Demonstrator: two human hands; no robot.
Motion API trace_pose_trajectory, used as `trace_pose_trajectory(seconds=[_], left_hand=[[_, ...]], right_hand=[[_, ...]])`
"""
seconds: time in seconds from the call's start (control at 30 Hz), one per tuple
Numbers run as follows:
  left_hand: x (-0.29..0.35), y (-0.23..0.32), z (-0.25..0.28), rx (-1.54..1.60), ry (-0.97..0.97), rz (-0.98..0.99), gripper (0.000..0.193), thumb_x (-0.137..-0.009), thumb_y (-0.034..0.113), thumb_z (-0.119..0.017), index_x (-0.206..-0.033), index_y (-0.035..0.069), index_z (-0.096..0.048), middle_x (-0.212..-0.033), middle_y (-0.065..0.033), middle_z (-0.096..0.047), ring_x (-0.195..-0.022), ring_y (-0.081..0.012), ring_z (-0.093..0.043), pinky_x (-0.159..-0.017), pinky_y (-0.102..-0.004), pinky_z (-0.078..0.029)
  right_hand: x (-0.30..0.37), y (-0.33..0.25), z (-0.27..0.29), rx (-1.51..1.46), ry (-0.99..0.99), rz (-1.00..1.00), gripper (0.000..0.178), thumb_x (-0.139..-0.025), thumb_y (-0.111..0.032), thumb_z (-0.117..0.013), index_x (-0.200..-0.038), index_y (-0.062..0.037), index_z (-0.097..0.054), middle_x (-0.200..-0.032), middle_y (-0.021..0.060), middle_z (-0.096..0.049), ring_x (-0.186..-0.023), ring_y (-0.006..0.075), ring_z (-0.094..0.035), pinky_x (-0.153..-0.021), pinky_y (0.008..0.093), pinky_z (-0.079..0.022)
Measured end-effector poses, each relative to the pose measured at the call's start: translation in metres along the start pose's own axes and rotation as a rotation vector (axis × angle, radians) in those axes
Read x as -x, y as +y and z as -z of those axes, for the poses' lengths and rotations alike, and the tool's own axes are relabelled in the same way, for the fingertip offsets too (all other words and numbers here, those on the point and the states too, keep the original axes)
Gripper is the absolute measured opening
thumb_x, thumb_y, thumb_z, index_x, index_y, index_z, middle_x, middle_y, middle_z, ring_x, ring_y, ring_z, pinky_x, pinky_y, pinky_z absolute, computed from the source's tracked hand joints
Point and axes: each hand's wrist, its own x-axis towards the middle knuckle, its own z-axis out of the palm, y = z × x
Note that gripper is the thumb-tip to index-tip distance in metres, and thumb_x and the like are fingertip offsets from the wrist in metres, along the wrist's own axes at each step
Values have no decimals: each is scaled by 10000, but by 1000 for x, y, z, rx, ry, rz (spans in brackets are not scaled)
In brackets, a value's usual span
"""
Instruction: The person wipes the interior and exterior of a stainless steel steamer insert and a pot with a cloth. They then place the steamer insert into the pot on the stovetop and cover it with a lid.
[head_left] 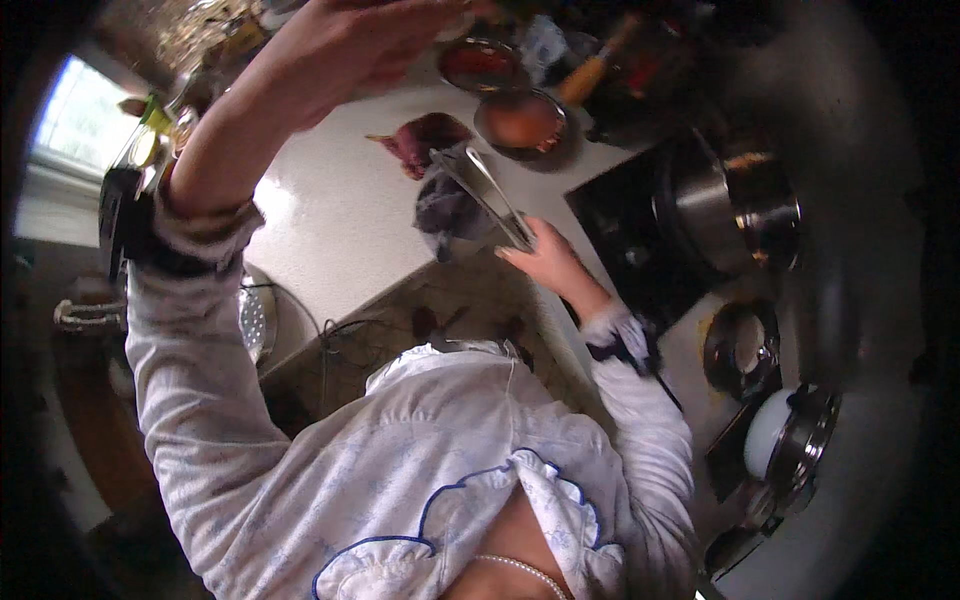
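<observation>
My right hand (553,263) grips metal tongs (492,190) near one end, at the counter's front edge. The arms of the tongs point away to the far left, over a crumpled grey cloth (450,212). Beyond that cloth lies a dark red cloth (428,142). My left hand (385,45) is raised high at the far side, close to the camera. Its fingers are blurred and partly lost in the dark, so what they do is unclear. Nearby at the back stand a bowl with orange contents (520,124) and a bowl with red contents (482,66).
A black cooktop (625,225) with a large steel pot (705,205) is to the right. Nearer on that side sit a dark round pan (742,350) and a pot with a pale rounded thing (770,435). A perforated metal colander (256,318) is at the left, below my arm.
</observation>
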Motion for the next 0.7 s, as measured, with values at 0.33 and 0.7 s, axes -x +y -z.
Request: trace_pose_trajectory(seconds=[0.33, 0.7], left_hand=[[170, -95, 103, 171, 485, 351, 267, -931, 192, -540, -1161, 66, -592, -622, 93, -390, -500, -6, -313, -437, -161, -247], [172, -249, 108, -468, -17, 265, 190, -862, -6, -455, -1025, -1, -552, -802, -103, -546, -634, -204, -502, -586, -319, -429]], right_hand=[[-112, -83, -136, 319, 24, 97, 530, -751, -329, -703, -1136, -47, -474, -1119, 211, -501, -1023, 390, -526, -824, 442, -459], [56, 135, 76, 634, 434, -814, 426, -929, -413, -411, -956, -38, -612, -774, 234, -629, -768, 388, -625, -682, 475, -489]])
